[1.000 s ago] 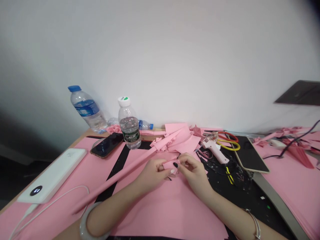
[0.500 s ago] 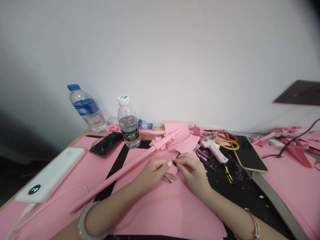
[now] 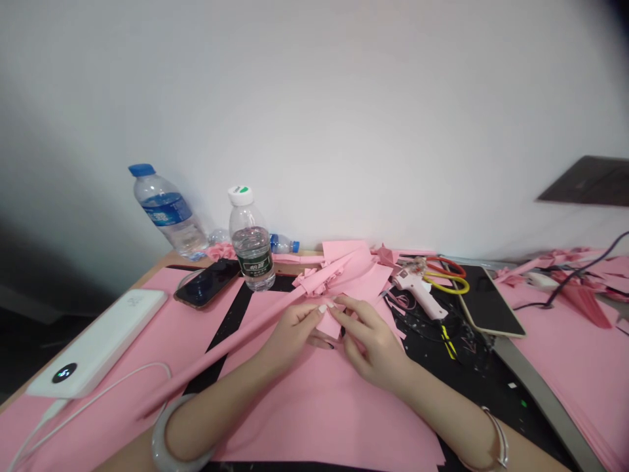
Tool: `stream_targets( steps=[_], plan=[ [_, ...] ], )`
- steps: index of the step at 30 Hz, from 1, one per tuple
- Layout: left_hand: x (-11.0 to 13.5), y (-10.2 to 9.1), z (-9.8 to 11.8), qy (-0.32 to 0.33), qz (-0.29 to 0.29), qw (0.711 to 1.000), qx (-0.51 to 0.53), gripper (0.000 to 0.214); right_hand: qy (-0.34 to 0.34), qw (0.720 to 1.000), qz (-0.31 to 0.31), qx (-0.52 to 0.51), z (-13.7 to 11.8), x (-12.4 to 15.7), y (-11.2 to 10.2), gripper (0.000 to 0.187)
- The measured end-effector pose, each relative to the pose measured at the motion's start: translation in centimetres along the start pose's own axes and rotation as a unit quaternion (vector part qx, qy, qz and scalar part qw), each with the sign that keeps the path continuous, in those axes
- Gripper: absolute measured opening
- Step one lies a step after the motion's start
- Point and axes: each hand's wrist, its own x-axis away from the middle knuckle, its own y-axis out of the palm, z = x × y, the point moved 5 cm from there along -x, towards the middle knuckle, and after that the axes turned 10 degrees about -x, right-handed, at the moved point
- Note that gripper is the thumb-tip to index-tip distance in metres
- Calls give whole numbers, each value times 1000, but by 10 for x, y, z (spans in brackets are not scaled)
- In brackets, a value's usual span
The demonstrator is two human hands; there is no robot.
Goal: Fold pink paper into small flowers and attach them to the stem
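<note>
Apparently, the gathered pink paper (image 3: 320, 280) farther back is done, while the small pink paper (image 3: 329, 326) above the pink sheet (image 3: 339, 419) looks unfinished. Your left hand (image 3: 295, 333) pinches it between closed fingers; your right hand (image 3: 374, 342) touches its upper edge with bent fingers, grip unclear.

Soft, even light reaches me, palest on the wall (image 3: 354, 131) above the back edge of the desk (image 3: 160, 263) and dimming to gloom past its left edge, with faint shadows on the pink sheet (image 3: 344, 419) beneath my left hand (image 3: 291, 337) and right hand (image 3: 376, 344). Fine detail blurs at my fingertips (image 3: 322, 309), and wide-angle distortion tips the blue-capped bottle (image 3: 170, 213) near the back-left corner.
</note>
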Motion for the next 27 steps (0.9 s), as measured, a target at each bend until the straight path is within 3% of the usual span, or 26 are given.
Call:
stream_targets(
  steps=[10, 15, 20, 24, 27],
  plan=[
    [-1, 3, 5, 1, -10, 1000, 19, 43, 11, 999, -40, 16, 4, 2, 4, 70],
    [0, 2, 3, -6, -6, 1000, 7, 34, 42, 998, -13, -47, 7, 2, 2, 61],
    [0, 5, 5, 4, -22, 998, -52, 18, 129, 984, 31, -118, 13, 0, 0, 38],
    [4, 11, 6, -2, -58, 993, -100, 15, 276, 935, 15, -222, 29, 5, 10, 16],
    [7, 11, 7, 5, -56, 989, -134, 18, 294, 923, -25, -247, 30, 4, 15, 25]
  ],
)
